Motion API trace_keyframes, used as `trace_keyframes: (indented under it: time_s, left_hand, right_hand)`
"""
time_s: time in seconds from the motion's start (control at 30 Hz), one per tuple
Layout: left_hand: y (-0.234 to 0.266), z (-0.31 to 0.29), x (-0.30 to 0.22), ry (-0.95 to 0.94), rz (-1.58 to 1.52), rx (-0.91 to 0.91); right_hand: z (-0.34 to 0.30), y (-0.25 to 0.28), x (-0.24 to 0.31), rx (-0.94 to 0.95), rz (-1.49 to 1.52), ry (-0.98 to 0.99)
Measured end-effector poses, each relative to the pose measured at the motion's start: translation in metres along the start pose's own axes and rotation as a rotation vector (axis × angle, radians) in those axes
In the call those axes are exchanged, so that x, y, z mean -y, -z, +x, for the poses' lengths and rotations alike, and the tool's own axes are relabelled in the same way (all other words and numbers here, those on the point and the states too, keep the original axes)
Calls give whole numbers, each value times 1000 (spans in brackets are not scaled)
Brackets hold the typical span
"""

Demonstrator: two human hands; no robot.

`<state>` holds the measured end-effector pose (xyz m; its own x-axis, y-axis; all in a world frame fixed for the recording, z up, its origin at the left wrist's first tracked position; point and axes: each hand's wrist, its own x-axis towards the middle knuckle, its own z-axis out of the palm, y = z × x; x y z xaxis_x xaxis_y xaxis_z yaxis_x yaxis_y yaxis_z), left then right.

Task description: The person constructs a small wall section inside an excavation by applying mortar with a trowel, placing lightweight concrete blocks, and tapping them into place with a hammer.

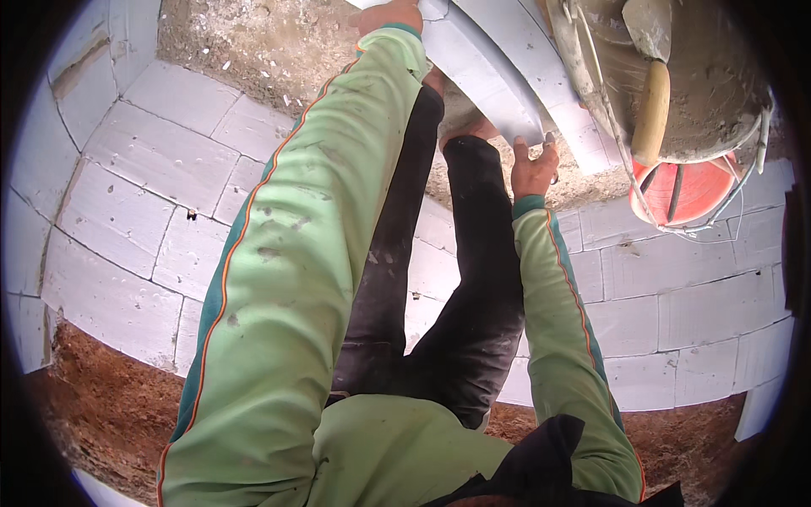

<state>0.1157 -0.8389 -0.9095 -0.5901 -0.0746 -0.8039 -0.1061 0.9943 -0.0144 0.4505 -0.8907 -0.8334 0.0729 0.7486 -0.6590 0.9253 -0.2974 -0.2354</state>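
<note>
A long pale block (pixel 477 72), white on top with a grey side face, spans between my two hands at the top of the view. My left hand (pixel 393 15) is at its far left end, partly cut off by the upper edge, fingers closed against it. Around the near right end, my right hand (pixel 536 167) has its thumb and fingers pressed to the block. Alongside lies a row of white blocks (pixel 519 46). Beneath the held block, part of my feet shows on the dusty ground.
To the right stands a bucket of wet grey mortar (pixel 710 93) with a wooden-handled trowel (pixel 653 110) across it. A red bowl-like piece (pixel 693 193) and a wire handle sit beside it. White block walls (pixel 152 160) curve behind; rubble (pixel 245 42) covers the ground at left.
</note>
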Motion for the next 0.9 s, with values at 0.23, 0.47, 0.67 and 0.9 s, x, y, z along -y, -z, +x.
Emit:
trace_keyframes:
  time_s: [0.23,0.47,0.67,0.9]
  left_hand:
    - [23,-37,-6,206,-542,234]
    - [-55,-53,13,95,-680,-486]
    - [-135,-39,42,-464,-840,-752]
    - [-42,-27,77,-146,-826,99]
  right_hand:
    - [56,4,216,86,-24,939]
    - [118,-91,415,167,-685,1095]
    - [114,-122,415,224,-994,1120]
    - [125,-128,401,174,-897,1254]
